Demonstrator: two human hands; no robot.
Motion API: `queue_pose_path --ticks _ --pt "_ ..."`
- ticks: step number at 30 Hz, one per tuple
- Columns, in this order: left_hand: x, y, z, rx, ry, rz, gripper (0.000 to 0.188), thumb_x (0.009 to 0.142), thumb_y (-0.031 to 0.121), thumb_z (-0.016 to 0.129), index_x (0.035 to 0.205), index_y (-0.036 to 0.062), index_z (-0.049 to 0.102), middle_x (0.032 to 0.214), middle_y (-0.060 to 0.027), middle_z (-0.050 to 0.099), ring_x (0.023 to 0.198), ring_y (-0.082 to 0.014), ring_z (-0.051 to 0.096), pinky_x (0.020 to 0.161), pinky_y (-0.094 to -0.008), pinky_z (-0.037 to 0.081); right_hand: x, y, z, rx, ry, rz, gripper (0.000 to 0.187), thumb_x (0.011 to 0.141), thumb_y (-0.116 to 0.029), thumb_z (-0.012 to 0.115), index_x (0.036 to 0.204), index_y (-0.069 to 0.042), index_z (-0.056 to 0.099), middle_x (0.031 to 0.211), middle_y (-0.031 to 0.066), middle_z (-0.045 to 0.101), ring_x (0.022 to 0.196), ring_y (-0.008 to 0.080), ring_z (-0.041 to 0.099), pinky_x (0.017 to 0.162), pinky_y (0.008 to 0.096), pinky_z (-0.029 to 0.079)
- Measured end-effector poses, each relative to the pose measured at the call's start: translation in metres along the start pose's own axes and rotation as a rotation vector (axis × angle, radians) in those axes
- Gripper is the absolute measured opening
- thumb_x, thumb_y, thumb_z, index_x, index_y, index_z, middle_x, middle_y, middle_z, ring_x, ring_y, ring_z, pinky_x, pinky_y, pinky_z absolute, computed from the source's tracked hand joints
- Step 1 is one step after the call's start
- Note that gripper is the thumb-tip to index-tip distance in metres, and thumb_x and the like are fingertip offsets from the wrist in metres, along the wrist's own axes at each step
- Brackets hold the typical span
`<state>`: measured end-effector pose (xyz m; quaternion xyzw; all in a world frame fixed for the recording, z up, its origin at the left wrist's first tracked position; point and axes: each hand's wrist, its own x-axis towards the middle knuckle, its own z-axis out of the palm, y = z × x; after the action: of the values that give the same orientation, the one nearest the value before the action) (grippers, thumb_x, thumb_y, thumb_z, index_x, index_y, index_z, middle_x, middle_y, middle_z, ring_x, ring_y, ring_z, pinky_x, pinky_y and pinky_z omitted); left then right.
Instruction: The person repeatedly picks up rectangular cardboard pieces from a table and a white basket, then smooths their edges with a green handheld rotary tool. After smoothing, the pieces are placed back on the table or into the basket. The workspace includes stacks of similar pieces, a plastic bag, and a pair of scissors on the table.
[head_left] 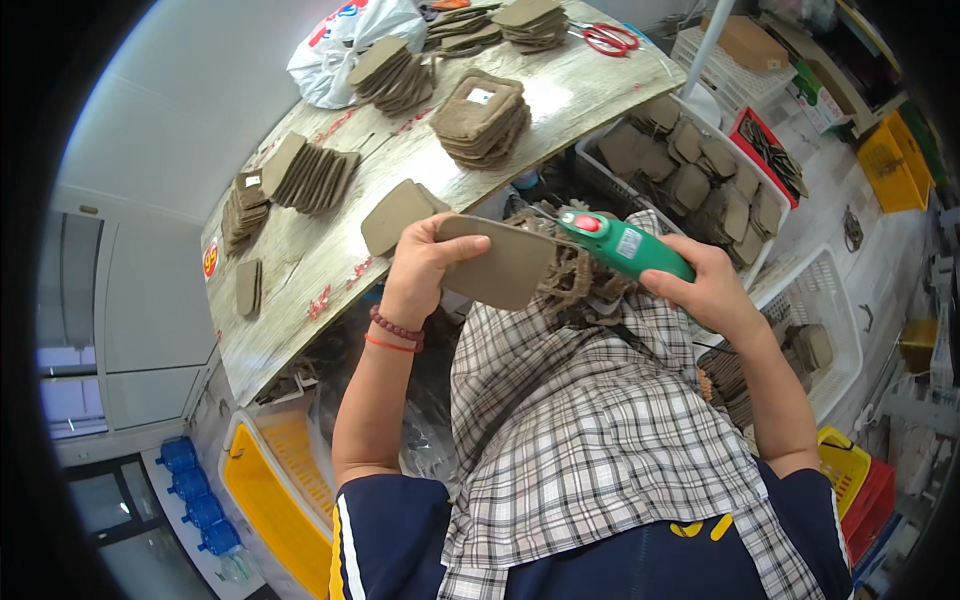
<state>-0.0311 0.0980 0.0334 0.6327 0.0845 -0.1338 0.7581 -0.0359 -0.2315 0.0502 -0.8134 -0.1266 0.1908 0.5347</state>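
My left hand (424, 268) grips a flat grey-brown pad (508, 268) with rounded corners, thumb on its face and fingers behind. In my right hand (712, 288) is a green handheld electric cutter (640, 252) with a red button. The cutter's tip points left, close to the pad's right corner; whether blade and pad touch, I cannot tell. Brown offcut strips (578, 284) lie heaped on the checked apron in my lap, below the tool. Just beyond my left hand, another pad (394, 216) rests at the table's edge.
On the worn table (390, 150) stand several stacks of pads (482, 122), a white plastic bag (350, 50) and red-handled scissors (610, 40). A crate of pads (690, 165) sits at the right, above a white basket (825, 300). A yellow basket (270, 490) is at the lower left.
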Motion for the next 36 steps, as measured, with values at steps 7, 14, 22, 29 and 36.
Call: queue_pose_path --ticks 7,14,22,29,36 --pt "-0.005 -0.002 -0.027 -0.083 0.063 0.078 0.013 0.080 0.003 0.073 0.090 -0.0008 0.066 0.083 -0.0072 0.069 0.072 -0.0127 0.065 0.066 -0.0262 0.053 0.001 -0.003 0.006 0.015 -0.067 0.007 0.042 0.082 -0.031 0.073 0.108 0.001 0.064 0.082 0.0047 0.064 0.072 0.0093 0.058 0.066 0.0258 0.048" --pt "-0.003 -0.008 -0.024 -0.064 0.017 0.024 0.014 0.079 0.003 0.074 0.091 -0.0002 0.067 0.084 -0.0065 0.069 0.071 -0.0115 0.064 0.066 -0.0258 0.052 0.008 -0.014 0.008 0.048 -0.139 0.062 0.039 0.082 -0.027 0.073 0.107 0.001 0.064 0.080 0.0025 0.063 0.071 0.0065 0.056 0.064 0.0241 0.046" --pt "0.004 -0.017 -0.022 -0.076 0.090 0.087 0.018 0.084 0.005 0.069 0.100 -0.0003 0.065 0.091 -0.0066 0.069 0.076 -0.0121 0.065 0.069 -0.0247 0.052 0.029 -0.017 0.037 0.049 -0.034 -0.106 0.041 0.083 -0.029 0.072 0.109 0.001 0.063 0.082 0.0043 0.064 0.073 0.0113 0.058 0.067 0.0262 0.048" --pt "0.048 -0.047 -0.138 0.543 0.830 0.375 0.036 0.084 0.013 0.069 0.115 -0.0002 0.057 0.105 -0.0144 0.064 0.094 -0.0249 0.063 0.081 -0.0386 0.051 0.020 0.000 0.022 0.150 0.129 0.012 0.036 0.085 -0.029 0.069 0.104 0.001 0.063 0.074 0.0015 0.059 0.056 0.0064 0.052 0.051 0.0244 0.042" --pt "0.099 -0.002 -0.039 1.426 0.757 0.853 0.047 0.080 0.023 0.071 0.120 0.0030 0.059 0.131 -0.0183 0.051 0.130 -0.0321 0.040 0.109 -0.0462 0.024 0.004 0.024 0.013 0.174 0.197 0.063 0.037 0.086 -0.034 0.069 0.100 0.000 0.063 0.070 0.0008 0.057 0.056 0.0073 0.051 0.052 0.0249 0.043"
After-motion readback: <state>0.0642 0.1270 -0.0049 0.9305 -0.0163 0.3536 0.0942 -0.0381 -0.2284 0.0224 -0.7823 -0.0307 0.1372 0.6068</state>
